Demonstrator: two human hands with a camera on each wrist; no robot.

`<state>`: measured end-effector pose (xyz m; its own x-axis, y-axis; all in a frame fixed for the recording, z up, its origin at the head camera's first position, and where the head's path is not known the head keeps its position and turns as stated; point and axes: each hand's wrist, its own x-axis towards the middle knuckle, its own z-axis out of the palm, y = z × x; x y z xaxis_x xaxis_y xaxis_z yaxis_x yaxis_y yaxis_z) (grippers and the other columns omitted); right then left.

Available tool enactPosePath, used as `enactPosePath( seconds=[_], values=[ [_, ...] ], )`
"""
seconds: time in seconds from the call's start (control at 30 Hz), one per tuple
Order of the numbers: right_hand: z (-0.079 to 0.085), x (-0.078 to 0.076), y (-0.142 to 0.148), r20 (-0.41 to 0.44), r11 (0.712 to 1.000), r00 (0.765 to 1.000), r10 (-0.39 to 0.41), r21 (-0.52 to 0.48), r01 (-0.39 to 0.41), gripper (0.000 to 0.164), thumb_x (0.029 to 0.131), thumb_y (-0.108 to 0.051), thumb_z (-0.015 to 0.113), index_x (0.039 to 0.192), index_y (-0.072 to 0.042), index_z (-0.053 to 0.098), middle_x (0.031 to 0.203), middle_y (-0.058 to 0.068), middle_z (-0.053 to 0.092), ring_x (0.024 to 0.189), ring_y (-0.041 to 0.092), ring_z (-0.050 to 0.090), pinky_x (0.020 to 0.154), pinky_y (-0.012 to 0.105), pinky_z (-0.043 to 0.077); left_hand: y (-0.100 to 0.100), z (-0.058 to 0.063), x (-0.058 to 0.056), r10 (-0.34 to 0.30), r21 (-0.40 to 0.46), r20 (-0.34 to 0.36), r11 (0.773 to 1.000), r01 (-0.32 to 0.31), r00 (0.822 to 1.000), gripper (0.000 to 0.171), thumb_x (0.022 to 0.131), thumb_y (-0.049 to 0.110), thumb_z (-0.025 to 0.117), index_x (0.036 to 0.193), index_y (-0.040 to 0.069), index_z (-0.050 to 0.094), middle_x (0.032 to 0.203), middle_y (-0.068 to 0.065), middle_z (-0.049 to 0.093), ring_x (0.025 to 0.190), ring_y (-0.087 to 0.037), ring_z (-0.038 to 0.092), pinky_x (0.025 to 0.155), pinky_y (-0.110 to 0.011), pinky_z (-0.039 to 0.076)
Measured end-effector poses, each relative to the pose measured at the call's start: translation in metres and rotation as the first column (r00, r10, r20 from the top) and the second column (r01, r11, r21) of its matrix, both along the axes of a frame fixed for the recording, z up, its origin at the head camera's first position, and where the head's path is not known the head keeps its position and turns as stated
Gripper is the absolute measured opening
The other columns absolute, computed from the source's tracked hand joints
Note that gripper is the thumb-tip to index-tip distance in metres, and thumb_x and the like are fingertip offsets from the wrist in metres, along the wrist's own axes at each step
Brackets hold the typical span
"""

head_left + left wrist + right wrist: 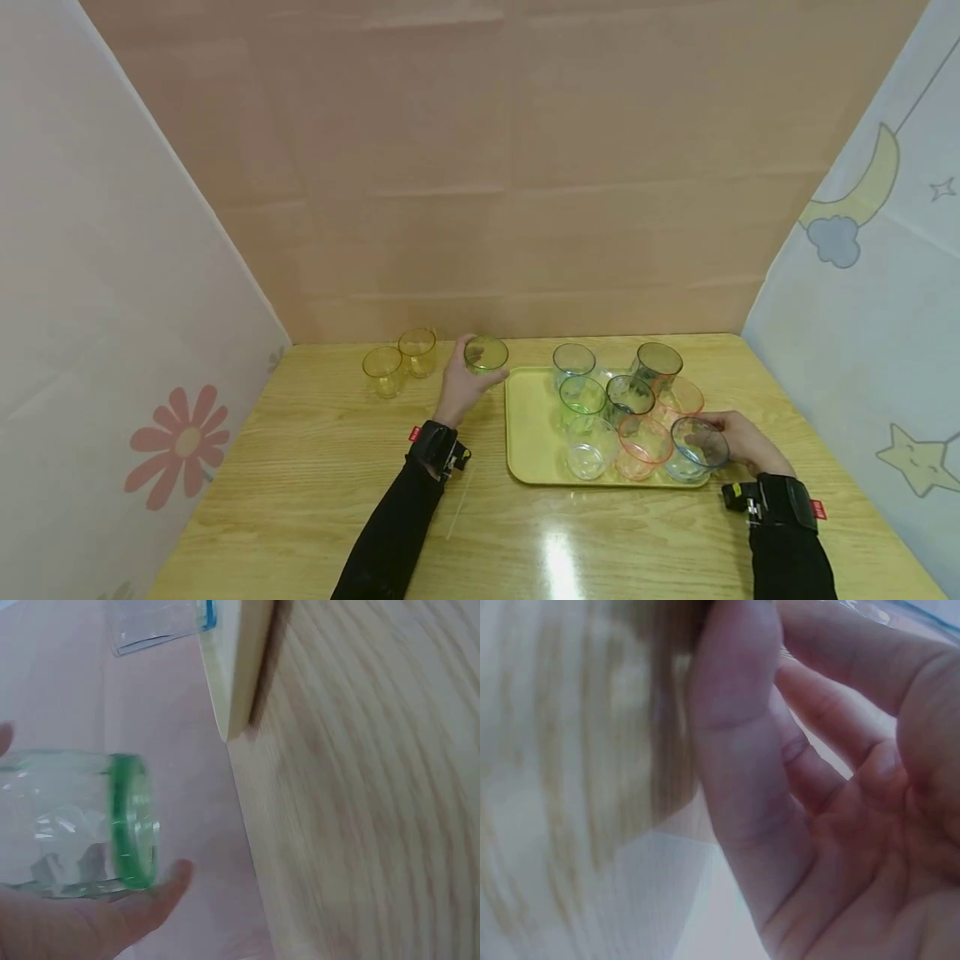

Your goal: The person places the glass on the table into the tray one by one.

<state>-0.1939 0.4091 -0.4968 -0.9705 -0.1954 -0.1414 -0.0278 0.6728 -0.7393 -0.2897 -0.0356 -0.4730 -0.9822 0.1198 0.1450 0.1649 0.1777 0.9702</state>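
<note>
Over the table, just left of the tray, my left hand (pixel 459 387) grips a green glass (pixel 487 357) by its sides. Its thick green base shows between thumb and fingers in the left wrist view, clear of the tabletop. At the tray's front right corner, my right hand (pixel 753 446) holds the side of a blue-rimmed glass (pixel 684 468); some fingers show through it. The right wrist view has those fingers (pixel 739 742) bent, with only a sliver of glass at the top. The yellow tray (pixel 534 467) carries several tumblers with green, orange, dark and blue tints.
Two amber glasses (pixel 384 379) stand side by side at the table's back left. A brown paper wall (pixel 480 183) rises behind the wooden table (pixel 315 483), with white decorated panels at left and right. Tray glasses stand close together.
</note>
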Motion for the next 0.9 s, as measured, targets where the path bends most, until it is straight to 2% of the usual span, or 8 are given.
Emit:
enactPosePath(
  seconds=[0.03,0.17,0.23,0.27,0.5,0.6,0.8,0.9],
  values=[
    [-0.001,-0.001,0.001,0.004,1.0,1.0,-0.004,-0.005,0.004,0.057,0.095,-0.021,0.064,0.135,0.017,0.047,0.105,0.027,0.067,0.063,0.004,0.051,0.05,0.028,0.041,0.002,0.004,0.003,-0.019,-0.002,0.019,1.0,0.019,1.0,0.081,0.081,0.027,0.081,0.147,0.025,0.034,0.143,-0.017,0.046,0.133,-0.039,0.044,0.096,-0.049,0.049],
    [-0.003,-0.003,0.003,0.018,1.0,1.0,-0.01,-0.026,0.01,0.058,0.094,-0.019,0.065,0.136,0.017,0.045,0.096,0.017,0.068,0.054,0.005,0.044,0.047,0.028,0.037,0.01,0.001,0.0,-0.064,-0.025,0.051,0.998,0.065,0.997,0.082,0.082,0.026,0.081,0.149,0.023,0.032,0.146,-0.02,0.043,0.134,-0.042,0.041,0.098,-0.049,0.047],
    [-0.003,-0.002,0.002,0.009,1.0,1.0,-0.005,-0.028,0.006,0.058,0.094,-0.019,0.065,0.135,0.017,0.046,0.098,0.02,0.069,0.054,0.005,0.045,0.047,0.028,0.038,0.016,0.0,-0.001,-0.07,-0.051,0.056,0.996,0.073,0.996,0.083,0.082,0.028,0.081,0.149,0.023,0.033,0.146,-0.021,0.044,0.133,-0.041,0.042,0.096,-0.048,0.047],
    [-0.003,-0.002,0.002,0.002,1.0,1.0,-0.001,-0.025,0.001,0.058,0.094,-0.019,0.065,0.135,0.018,0.046,0.102,0.022,0.069,0.056,0.005,0.048,0.047,0.028,0.039,0.018,-0.005,-0.005,-0.068,-0.069,0.052,0.995,0.072,0.996,0.084,0.08,0.03,0.082,0.149,0.025,0.034,0.145,-0.02,0.044,0.132,-0.041,0.043,0.095,-0.048,0.047],
    [-0.001,0.001,0.0,0.004,1.0,1.0,-0.007,-0.025,0.007,0.059,0.094,-0.021,0.065,0.134,0.018,0.046,0.12,0.037,0.059,0.064,0.007,0.053,0.049,0.03,0.041,0.031,-0.006,-0.008,-0.044,-0.166,0.045,0.985,0.051,0.998,0.088,0.076,0.031,0.086,0.148,0.023,0.037,0.138,-0.02,0.048,0.124,-0.036,0.049,0.089,-0.049,0.051],
    [-0.001,0.001,0.0,0.009,1.0,1.0,-0.003,-0.031,0.003,0.059,0.094,-0.02,0.065,0.135,0.019,0.045,0.12,0.038,0.058,0.065,0.007,0.054,0.05,0.03,0.043,0.034,-0.006,-0.008,-0.044,-0.182,0.061,0.982,0.054,0.997,0.088,0.076,0.031,0.085,0.149,0.022,0.036,0.141,-0.02,0.048,0.126,-0.037,0.049,0.09,-0.048,0.051],
    [-0.002,0.0,0.001,0.01,1.0,1.0,-0.005,-0.025,0.006,0.06,0.094,-0.021,0.065,0.135,0.018,0.045,0.112,0.03,0.065,0.062,0.007,0.052,0.05,0.029,0.042,0.04,-0.007,-0.01,-0.064,-0.203,0.094,0.976,0.082,0.994,0.088,0.078,0.029,0.084,0.149,0.016,0.034,0.146,-0.018,0.046,0.129,-0.038,0.049,0.095,-0.048,0.051],
    [-0.002,0.0,0.001,0.013,1.0,1.0,-0.006,-0.025,0.006,0.06,0.094,-0.021,0.065,0.136,0.018,0.045,0.112,0.031,0.064,0.062,0.007,0.054,0.05,0.029,0.043,0.043,-0.007,-0.011,-0.076,-0.244,0.092,0.965,0.097,0.993,0.089,0.078,0.029,0.084,0.15,0.015,0.034,0.147,-0.018,0.046,0.131,-0.037,0.048,0.099,-0.049,0.049]
  ],
)
